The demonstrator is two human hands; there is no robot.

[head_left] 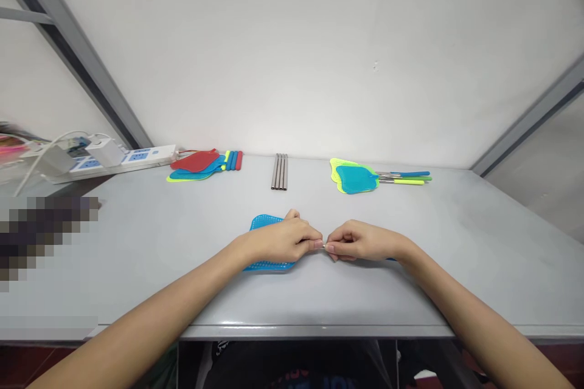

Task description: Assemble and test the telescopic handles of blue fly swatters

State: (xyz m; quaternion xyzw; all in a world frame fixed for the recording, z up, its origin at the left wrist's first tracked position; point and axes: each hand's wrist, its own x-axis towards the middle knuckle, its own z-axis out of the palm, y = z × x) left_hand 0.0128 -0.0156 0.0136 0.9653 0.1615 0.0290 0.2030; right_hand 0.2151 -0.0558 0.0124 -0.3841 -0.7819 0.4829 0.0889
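Grey tabletop (219,298). Left hand (283,239), right hand (367,239) pinch blue swatter (265,221) at metal rod (324,246); probably light, slippery, best held there.

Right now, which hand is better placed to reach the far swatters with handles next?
Probably the right hand: it sits roughly in front of that swatter pile, while the left hand is farther left, over a blue paddle. Both are pinching, though.

Left hand (285,240) and right hand (365,240) pinch close together.

behind the near swatter (265,220), tubes (280,171) lie right of swatter heads (195,161).
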